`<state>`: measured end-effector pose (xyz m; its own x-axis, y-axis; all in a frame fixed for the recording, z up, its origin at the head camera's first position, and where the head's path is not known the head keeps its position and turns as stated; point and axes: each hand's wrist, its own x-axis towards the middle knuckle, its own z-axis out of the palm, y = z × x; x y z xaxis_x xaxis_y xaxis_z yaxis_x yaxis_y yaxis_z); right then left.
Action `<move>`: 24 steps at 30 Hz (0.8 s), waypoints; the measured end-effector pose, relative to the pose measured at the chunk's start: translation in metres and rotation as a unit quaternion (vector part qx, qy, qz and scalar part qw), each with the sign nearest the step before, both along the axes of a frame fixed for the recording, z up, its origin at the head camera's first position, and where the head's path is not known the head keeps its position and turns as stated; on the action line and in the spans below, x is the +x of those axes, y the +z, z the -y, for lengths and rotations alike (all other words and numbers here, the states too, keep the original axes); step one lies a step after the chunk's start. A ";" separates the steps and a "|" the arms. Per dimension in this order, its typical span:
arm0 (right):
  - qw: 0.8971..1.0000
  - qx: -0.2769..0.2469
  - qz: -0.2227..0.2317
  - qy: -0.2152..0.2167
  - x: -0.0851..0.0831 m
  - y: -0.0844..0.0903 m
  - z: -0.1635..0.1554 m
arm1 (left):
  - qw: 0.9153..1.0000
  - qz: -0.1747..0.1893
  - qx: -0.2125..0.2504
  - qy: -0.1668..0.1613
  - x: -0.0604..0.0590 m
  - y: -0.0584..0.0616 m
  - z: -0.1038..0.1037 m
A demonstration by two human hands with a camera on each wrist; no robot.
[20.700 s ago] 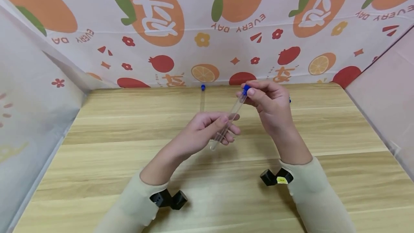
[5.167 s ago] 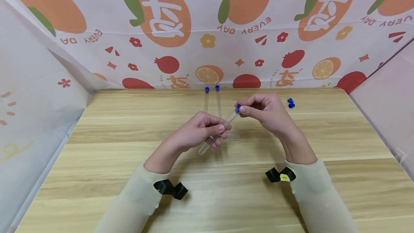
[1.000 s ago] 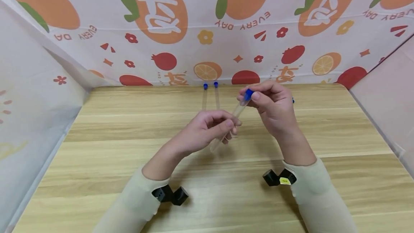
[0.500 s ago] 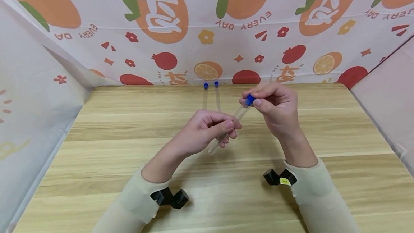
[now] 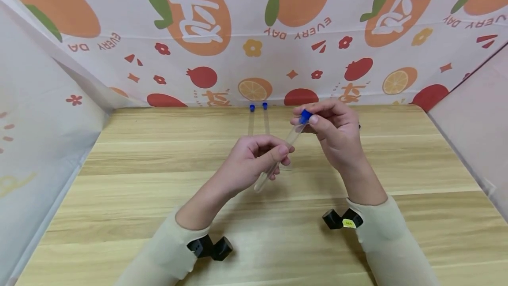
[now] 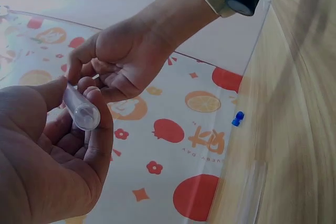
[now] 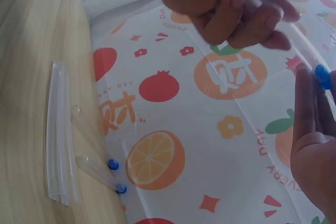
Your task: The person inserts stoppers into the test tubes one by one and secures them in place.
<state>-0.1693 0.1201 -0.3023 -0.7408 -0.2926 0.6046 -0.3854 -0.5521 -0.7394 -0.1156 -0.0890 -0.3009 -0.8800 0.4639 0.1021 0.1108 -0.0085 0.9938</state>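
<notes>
My left hand [image 5: 274,156] grips the lower half of a clear test tube [image 5: 291,137], held slanted above the wooden table [image 5: 131,175]. At the tube's upper end my right hand [image 5: 317,118] pinches a blue cap [image 5: 304,116] sitting on the mouth. In the left wrist view the tube's rounded bottom [image 6: 84,113] pokes out between the thumb and fingers of my left hand [image 6: 68,145], with the right hand [image 6: 126,61] beyond. The right wrist view shows the blue cap [image 7: 323,76] by my right hand's fingers [image 7: 315,140] and the left hand [image 7: 226,3] above.
Two capped tubes [image 5: 251,122] [image 5: 266,122] lie side by side at the table's back edge by the printed cloth wall [image 5: 254,34]. Uncapped clear tubes [image 7: 58,135] lie next to them. A loose blue cap [image 6: 238,119] sits on the table. Cloth walls close both sides.
Over the last second the right hand dipped a little at the cap and came back up; the left hand's grip is unchanged. Since the earliest frame a second capped tube lies at the back.
</notes>
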 end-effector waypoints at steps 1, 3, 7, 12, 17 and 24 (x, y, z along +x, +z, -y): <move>1.000 0.008 0.005 -0.005 0.000 0.000 0.000 | 1.000 -0.001 -0.002 0.003 -0.001 -0.001 0.000; 1.000 0.020 0.013 -0.015 0.001 -0.001 0.000 | 1.000 -0.004 -0.007 0.007 -0.002 -0.002 0.000; 0.999 0.020 0.023 -0.015 0.000 0.000 0.000 | 1.000 -0.009 -0.011 -0.005 -0.005 -0.004 0.000; 0.999 -0.017 0.040 0.013 -0.002 0.002 -0.005 | 0.998 0.013 -0.026 -0.060 -0.007 -0.007 0.000; 0.998 -0.012 0.052 -0.020 -0.005 0.003 -0.008 | 0.995 0.031 -0.038 -0.087 -0.009 -0.011 0.001; 0.992 0.011 0.101 -0.080 -0.009 -0.001 -0.010 | 0.993 0.024 -0.047 -0.107 -0.013 -0.018 0.002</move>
